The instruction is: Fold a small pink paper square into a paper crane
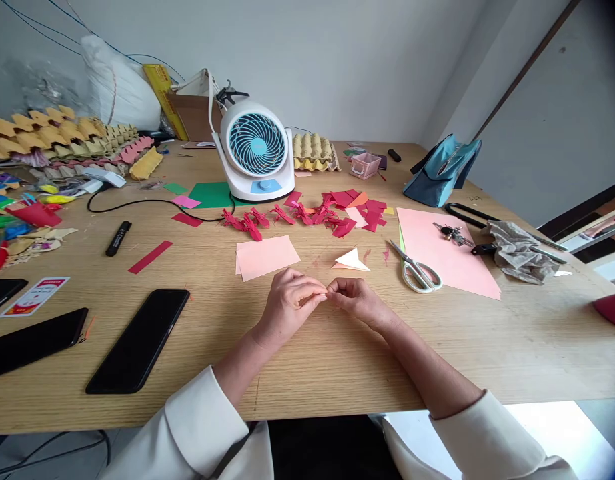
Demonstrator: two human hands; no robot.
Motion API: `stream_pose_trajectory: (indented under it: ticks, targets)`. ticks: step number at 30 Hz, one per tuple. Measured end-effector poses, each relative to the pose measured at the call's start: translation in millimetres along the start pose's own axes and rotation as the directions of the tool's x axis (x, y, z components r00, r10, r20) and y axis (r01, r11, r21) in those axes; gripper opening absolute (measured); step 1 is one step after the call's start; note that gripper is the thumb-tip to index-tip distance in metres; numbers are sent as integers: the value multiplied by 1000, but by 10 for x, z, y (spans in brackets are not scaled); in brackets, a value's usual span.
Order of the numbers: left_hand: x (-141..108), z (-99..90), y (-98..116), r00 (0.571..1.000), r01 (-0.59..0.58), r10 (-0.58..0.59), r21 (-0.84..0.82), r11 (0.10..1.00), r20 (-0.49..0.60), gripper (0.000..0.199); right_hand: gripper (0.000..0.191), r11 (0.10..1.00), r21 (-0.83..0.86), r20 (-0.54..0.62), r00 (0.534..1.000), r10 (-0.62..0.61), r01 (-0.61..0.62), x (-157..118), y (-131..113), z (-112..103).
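My left hand (293, 298) and my right hand (357, 300) meet over the middle of the table, thumbs and fingers pinched together and their tips almost touching. Whatever lies between the fingertips is too small or hidden to make out. Just beyond the left hand are pale pink paper rectangles (268, 257), one overlapping another. A folded piece of pale paper (352, 259) rests past the right hand. White-handled scissors (418, 272) lie to the right, their blades pointing away. Several small red folded-paper shapes (282, 215) sit in a row farther back, beside red paper scraps (372, 212).
A white fan (258, 152) stands at the back. Black phones (140, 340) and a black marker (119, 239) lie at left. Large pink sheets (445, 257) with keys (453, 233) on them, a crumpled grey cloth (521, 252) and a blue bag (441, 172) occupy the right side.
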State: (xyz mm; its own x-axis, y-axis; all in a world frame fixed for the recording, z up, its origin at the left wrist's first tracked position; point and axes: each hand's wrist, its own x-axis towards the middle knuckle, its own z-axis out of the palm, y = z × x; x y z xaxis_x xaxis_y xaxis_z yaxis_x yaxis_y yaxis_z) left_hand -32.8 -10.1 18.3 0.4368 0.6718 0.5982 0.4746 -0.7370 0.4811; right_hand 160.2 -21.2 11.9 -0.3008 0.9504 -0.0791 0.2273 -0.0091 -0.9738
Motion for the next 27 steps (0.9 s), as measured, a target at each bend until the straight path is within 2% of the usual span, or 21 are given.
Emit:
stream_pose_trajectory:
  ticks: [5,11,14,22,27]
  targets:
    - [1,-8,-9,999,-31,32,29,999,-22,6,42,999,30,10,1000,17,-17,12,20,-16]
    - [10,-17,-4,997,-71,74,75,995,-37,7,42,972,230,62,997,36,-49,18,55,-27]
    - [16,-20,16,996,-86,89,96,992,-25,10,43,959,276,74,996,52,-70,16,55,-26]
    - [26,-47,63,994,-108,101,168,980,47,16,45,951,288,97,992,84,-109,-7,1,-39]
    - [27,-59,87,991,-120,104,207,971,84,16,45,972,219,80,995,64,-80,-5,-10,-60]
